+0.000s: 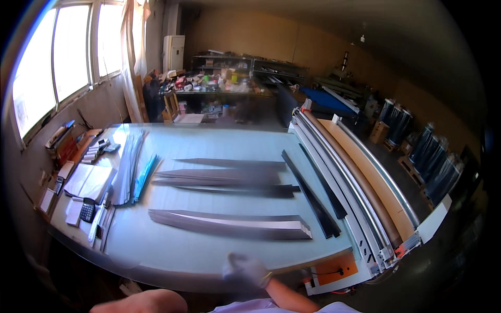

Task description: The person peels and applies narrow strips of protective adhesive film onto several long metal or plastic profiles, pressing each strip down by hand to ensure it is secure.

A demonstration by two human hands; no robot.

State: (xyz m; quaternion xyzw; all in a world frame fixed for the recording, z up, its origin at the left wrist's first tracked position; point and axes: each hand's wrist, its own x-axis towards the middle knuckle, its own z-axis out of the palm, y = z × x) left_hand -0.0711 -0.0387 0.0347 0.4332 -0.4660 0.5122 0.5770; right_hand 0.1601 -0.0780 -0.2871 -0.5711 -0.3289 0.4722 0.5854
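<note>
In the head view, we look down on a broad counter (193, 255) with a pale blue, glossy top. Our right grip (246, 269), in what looks like a whitish glove, hangs over the near edge, right of its middle. Its fingers seem loosely curled, but blur keeps us from telling how far open they are or whether they have hold of anything. Our left grip is out of sight.

Nearest to us, inward from the near edge, lies a long stack of thin dark-grey strips with a pale band (224, 223), fairly well aligned. Beyond it, around the counter's middle, a looser group of grey strips (214, 176) spreads unevenly. Two narrow black strips (311, 195) slant along the right edge, beside a long roller machine (347, 177). Toward the left edge rest a fanned bundle of pale blue-grey strips (127, 172) and a shorter bright-blue bundle (145, 177).

We judge the work to be partway: the strips are separate and laid in groups, the near stack looks tidy, and the middle group and black strips remain ungathered.

A hazy patch obscures the middle group's right ends, layers are too fine to count, and the lower rim cuts off our blurred bare arm at left.
</note>
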